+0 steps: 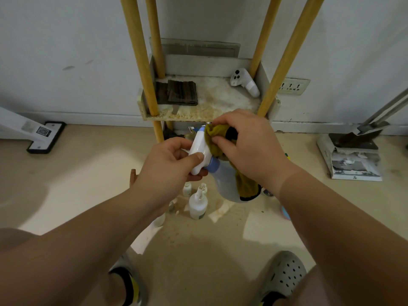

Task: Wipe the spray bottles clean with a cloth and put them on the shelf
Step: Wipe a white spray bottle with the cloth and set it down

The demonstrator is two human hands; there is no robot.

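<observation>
Below the shelf point(220, 111), left hand point(170, 162) gripping spray bottle point(199, 149), right hand point(249, 142) pinching cloth point(215, 138), small bottles point(197, 203) on floor.

A dark folded towel point(178, 92) lies on the left side of the rack's board, and a white game controller point(244, 82) leans in the back right corner. On the wall to the right there is a power socket point(292, 86). A flat mop head point(46, 138) rests on the floor at the left, near the wall. At the right stands a dustpan point(353, 140) on a worn cardboard box point(353, 166). Two grey perforated clogs point(284, 277) show at the bottom.
</observation>
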